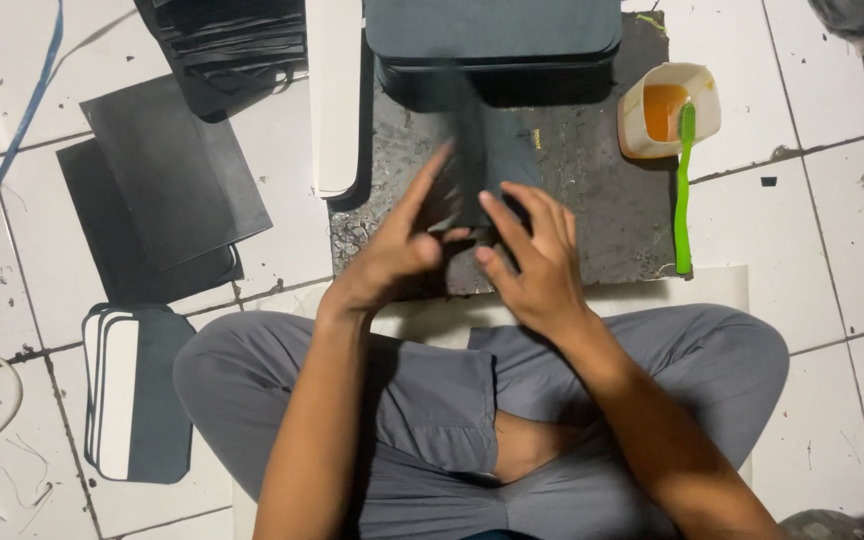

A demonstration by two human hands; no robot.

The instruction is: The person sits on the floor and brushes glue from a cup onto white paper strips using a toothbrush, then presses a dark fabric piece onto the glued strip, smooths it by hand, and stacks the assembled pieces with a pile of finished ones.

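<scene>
I sit cross-legged on a white tiled floor. My left hand (402, 245) and my right hand (532, 255) meet over a dark, stained work board (592, 190). Between them they hold a dark grey strip of sheet material (482, 150) that stands up from the hands and is blurred. My left fingers point up along its left edge; my right fingers are spread on its lower right side. A stack of dark grey covered boards (492, 45) lies at the far edge of the work board.
A white cup of orange glue (667, 110) with a green brush (684, 190) stands at the right. Dark sheets (167, 180) lie at the left, a white strip (335, 95) beside the board, and grey-and-white pieces (137, 390) by my left knee.
</scene>
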